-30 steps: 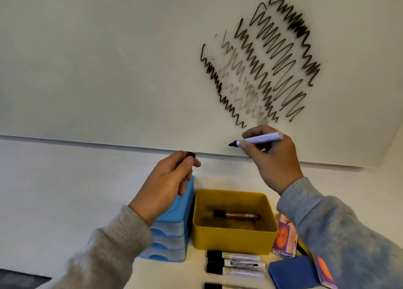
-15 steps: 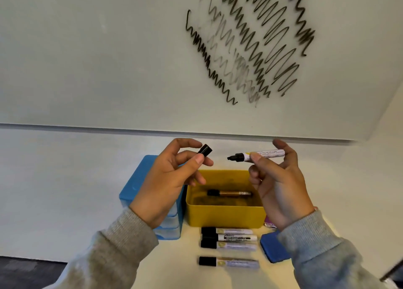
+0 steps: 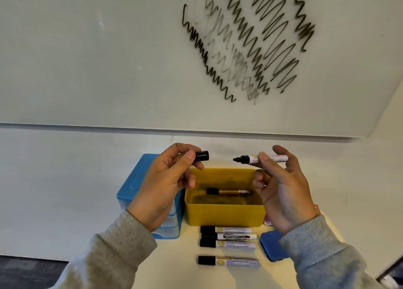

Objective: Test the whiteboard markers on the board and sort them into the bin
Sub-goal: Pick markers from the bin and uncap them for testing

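1. Cap (image 3: 201,156) pinched in the left hand (image 3: 162,186) between thumb and fingertip, open mouth turned toward the marker (image 3: 261,159) — gripped in the right hand (image 3: 281,190) between thumb and fingers, bare tip pointing left, level with the cap, a short gap between.
2. Both held just above the yellow bin (image 3: 224,212), with one capped marker (image 3: 229,191) lying inside already. Four capped markers (image 3: 227,243) flat on the worktop (image 3: 174,267) just in front of the bin, one set apart from the other three.
3. Risk from here, as a judgement: tip meeting the cap rim off-centre and smearing ink on fingertips, or a half-seated cap and a dried-out marker. Light pinch on the cap too — easy to slip and drop into the bin.
4. Sorting slip also possible: faint and bold scribbles (image 3: 246,42) overlapping on the whiteboard (image 3: 87,60), no telling which came from this marker.
5. Hard to make out: blue box (image 3: 139,179) half hidden behind the left hand, blue eraser (image 3: 272,247) partly under the right sleeve, something purple beside the bin mostly covered, labels blurred.
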